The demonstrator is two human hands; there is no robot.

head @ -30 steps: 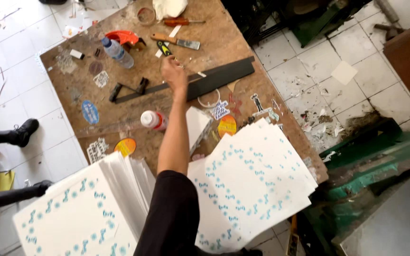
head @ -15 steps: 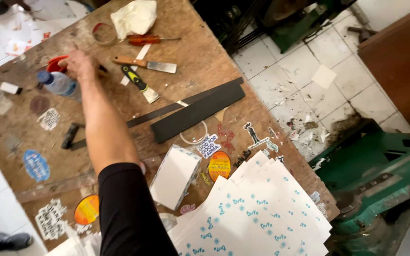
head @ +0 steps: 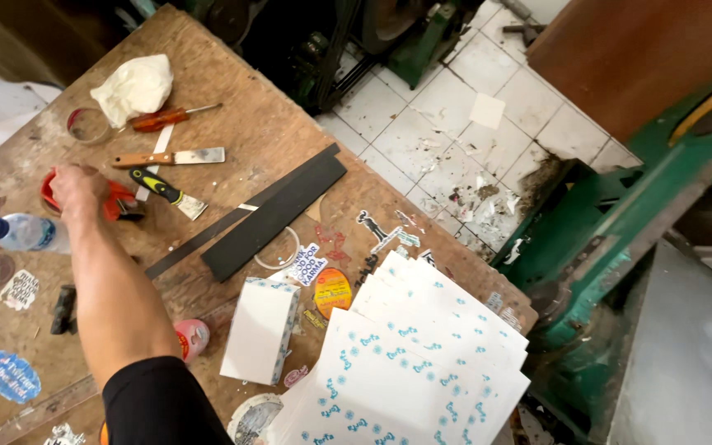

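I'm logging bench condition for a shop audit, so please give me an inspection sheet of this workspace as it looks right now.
Surface: worn wooden table, stained, with stickers stuck on it.
Job's things: red tape dispenser under the hand; plastic bottle beside it.
Clutter: two scrapers, red-handled screwdriver, white rag, tape roll, black bars, white block of sheets, fanned blue-printed sheets.
Grippers: one hand, apparently the left, resting on the dispenser, grasp unclear; the other out of view.
Cables: nothing seen.
Surroundings: tiled floor strewn with paper scraps; green machine on the right.
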